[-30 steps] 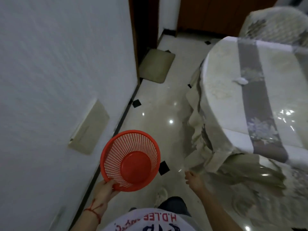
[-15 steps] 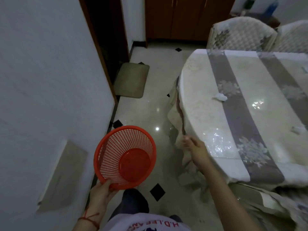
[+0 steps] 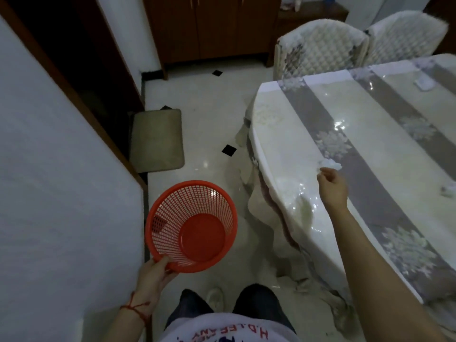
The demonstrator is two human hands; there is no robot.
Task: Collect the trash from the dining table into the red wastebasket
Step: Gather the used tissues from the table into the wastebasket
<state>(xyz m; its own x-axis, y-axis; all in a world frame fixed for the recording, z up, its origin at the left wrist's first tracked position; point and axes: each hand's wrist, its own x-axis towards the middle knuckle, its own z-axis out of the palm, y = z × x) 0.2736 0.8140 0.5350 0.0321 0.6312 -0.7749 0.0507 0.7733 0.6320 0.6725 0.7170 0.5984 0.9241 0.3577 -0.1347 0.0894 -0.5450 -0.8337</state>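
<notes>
Just beyond right hand (image 3: 332,187), crumpled tissue (image 3: 330,164), wastebasket (image 3: 191,225) in left hand (image 3: 154,274)

The wastebasket (image 3: 191,225) is bright red, its wall an open mesh grid and its bottom a solid red disc. Just right of the wastebasket, the dining table (image 3: 291,154) wears a glossy cream cloth crossed by grey bands printed with pale flower clusters. On that cloth lie crumpled white tissues (image 3: 330,164). Beyond the wastebasket, the floor (image 3: 209,114) is shiny off-white tile set with small black diamonds, and a beige mat (image 3: 156,139) lies on it. Below the wastebasket, a thin red string (image 3: 134,307) circles a wrist. Far beyond the wastebasket, chairs (image 3: 320,49) are quilted cream with floral patches.
</notes>
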